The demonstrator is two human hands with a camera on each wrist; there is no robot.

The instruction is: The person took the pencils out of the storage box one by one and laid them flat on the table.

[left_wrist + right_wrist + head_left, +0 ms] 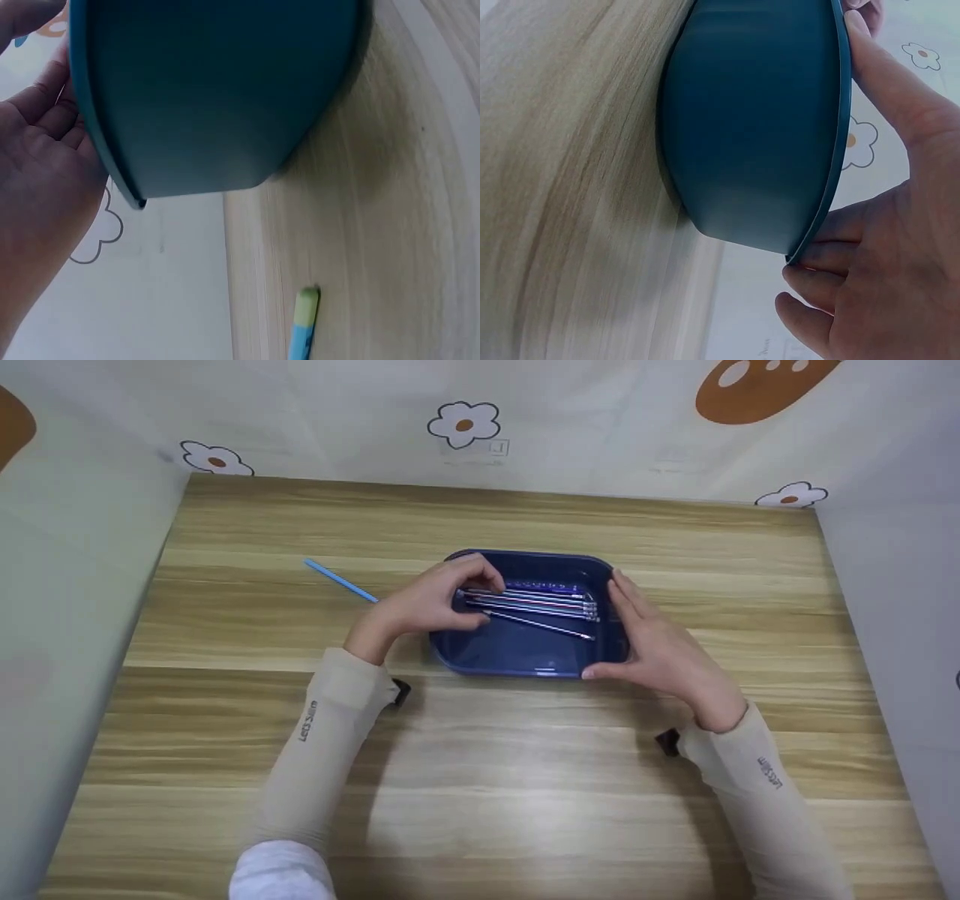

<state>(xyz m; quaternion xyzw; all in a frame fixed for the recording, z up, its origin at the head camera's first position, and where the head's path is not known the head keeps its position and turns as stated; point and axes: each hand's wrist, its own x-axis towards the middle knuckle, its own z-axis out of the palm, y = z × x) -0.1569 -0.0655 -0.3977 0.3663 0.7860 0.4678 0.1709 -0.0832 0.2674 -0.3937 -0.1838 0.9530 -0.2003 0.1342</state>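
Observation:
A dark blue plastic box (517, 664) stands on the table, with several shiny striped pencils (536, 604) lying lengthwise in its far half. One pencil (540, 625) lies apart at a slant. My left hand (442, 594) reaches over the box's left end, its bent fingers and thumb spread apart around the pencils' left ends; no firm grip shows. At the opposite end, my right hand (660, 649) holds the box, thumb at the front rim and fingers along the right side. The right wrist view shows those fingers (810, 289) against the rim.
A thin light blue stick (340, 580) lies on the table left of the box, partly behind the left hand; its end (306, 307) looks yellow-green in the left wrist view. Pale walls (570, 450) with flower prints border the wooden table (525, 780).

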